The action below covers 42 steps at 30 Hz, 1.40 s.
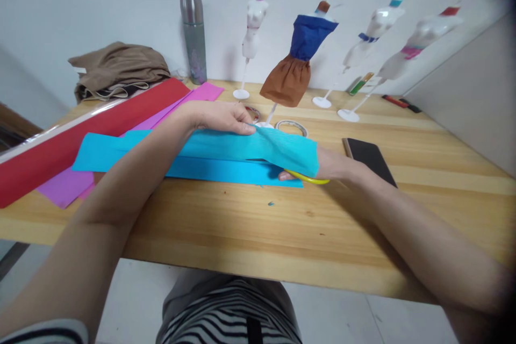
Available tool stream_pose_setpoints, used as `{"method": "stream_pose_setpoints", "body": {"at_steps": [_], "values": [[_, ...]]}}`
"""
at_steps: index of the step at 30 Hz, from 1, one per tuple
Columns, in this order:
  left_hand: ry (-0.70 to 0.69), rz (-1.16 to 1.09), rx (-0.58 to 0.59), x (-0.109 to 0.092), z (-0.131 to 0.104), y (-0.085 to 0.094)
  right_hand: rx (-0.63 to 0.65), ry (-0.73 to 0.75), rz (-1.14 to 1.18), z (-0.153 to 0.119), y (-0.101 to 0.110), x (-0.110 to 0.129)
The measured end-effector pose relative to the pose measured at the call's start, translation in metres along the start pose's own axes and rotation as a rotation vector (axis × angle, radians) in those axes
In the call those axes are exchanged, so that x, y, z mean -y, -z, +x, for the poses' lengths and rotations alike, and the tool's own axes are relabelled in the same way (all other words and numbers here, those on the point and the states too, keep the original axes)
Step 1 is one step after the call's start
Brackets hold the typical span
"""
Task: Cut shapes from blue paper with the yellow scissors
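A long strip of turquoise crepe paper [226,144] runs across the table, its right end lifted. My left hand [226,117] pinches the paper's upper edge between thumb and fingers. Under the lifted right end is my right hand [300,173], mostly covered by the paper, with its thumb showing below. It holds scissors with a yellow handle [310,178]; a bit of dark blade shows at a slit in the paper. A flatter blue strip [226,171] lies beneath, along the near side.
Four white mannequins stand behind, one in a blue top [308,37] and brown skirt [288,80]. A tape roll [292,128], a dark phone-like object [368,158], a flask [194,43], brown cloth [121,67], a red roll [100,131] and purple paper [66,185] surround the work.
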<state>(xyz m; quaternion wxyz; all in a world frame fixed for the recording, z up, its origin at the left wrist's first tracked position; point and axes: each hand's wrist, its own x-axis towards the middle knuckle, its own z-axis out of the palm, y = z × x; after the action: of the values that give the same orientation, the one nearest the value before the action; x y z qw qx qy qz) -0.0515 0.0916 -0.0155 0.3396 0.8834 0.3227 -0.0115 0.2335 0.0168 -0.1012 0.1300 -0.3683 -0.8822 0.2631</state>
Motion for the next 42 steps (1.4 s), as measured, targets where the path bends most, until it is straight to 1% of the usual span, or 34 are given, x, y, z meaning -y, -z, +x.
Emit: {"method": "stream_pose_setpoints", "body": {"at_steps": [3, 6, 11, 13, 20, 24, 27, 31, 36, 39, 42], "values": [[0.047, -0.009, 0.076, -0.003, 0.000, 0.000, -0.005, 0.019, 0.026, 0.001, -0.001, 0.000], [0.057, -0.019, 0.076, -0.004, 0.000, 0.000, 0.004, 0.039, 0.035, 0.001, -0.001, -0.002], [0.080, -0.051, 0.078, -0.003, 0.000, 0.001, 0.006, 0.017, 0.065, -0.001, -0.001, -0.006], [0.067, -0.071, 0.084, -0.001, 0.000, 0.001, 0.012, 0.011, 0.079, -0.001, -0.002, -0.007], [-0.061, -0.121, 0.100, 0.005, 0.001, 0.002, 0.024, -0.032, 0.103, 0.000, -0.001, -0.004], [-0.054, -0.119, 0.101, 0.005, 0.000, 0.002, 0.008, -0.049, 0.100, 0.000, -0.001, -0.004], [-0.031, -0.115, 0.102, 0.005, 0.000, 0.001, -0.032, -0.019, 0.077, 0.000, -0.001, -0.005], [-0.015, -0.107, 0.118, 0.004, 0.000, 0.001, -0.019, 0.006, 0.097, -0.002, 0.000, -0.007], [-0.001, -0.111, 0.115, 0.003, 0.000, 0.001, -0.020, -0.095, 0.066, -0.005, -0.001, -0.010], [-0.025, -0.124, 0.108, 0.005, 0.001, 0.001, -0.020, -0.175, 0.082, -0.005, 0.000, -0.004], [-0.043, -0.135, 0.118, 0.007, 0.001, 0.001, -0.016, -0.217, 0.104, -0.003, 0.001, 0.003]]}}
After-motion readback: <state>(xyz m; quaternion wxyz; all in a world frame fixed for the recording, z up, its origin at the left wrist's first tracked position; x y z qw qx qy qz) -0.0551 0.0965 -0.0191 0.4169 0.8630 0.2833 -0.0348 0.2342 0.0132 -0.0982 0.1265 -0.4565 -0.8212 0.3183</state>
